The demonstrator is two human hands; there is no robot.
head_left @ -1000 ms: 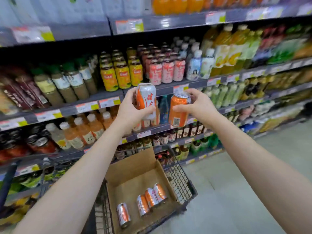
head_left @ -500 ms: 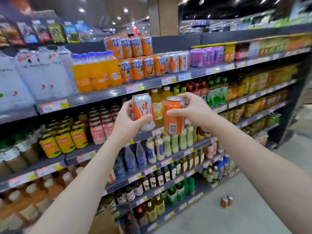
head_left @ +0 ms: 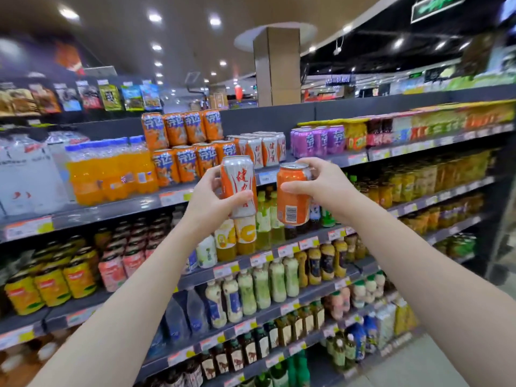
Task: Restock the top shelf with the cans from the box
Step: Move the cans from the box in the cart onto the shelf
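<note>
Left hand is wrapped round a silver-and-orange can: thumb is laid across the front, fingers are curled behind. Can is held near upright in the air, in front of the front edge of the top shelf; no contact with the shelf is seen. Body: silver-white ground, orange panels, red characters down the front, plain silver top rim. Bottom end is hidden by the thumb and palm.

Right hand is clamped on an orange can: thumb is pressed on the near side, fingers are hooked over the top rim and back. Can is held slightly tilted, level with the first and just to its right, a gap between them. Body: solid orange, white barcode patch low on the near side, silver lid partly seen.

On the top shelf, behind the held cans near the shelf's middle, a row of matching cans is stood back from the front edge. Left of that row, stacked orange soda cans are set two tiers high. Right of it, purple cans are grouped. Toward the shelf's left end, packs of orange soda bottles are placed. Price tags are fixed along the front edge. Print on them is too blurred to read.
</note>
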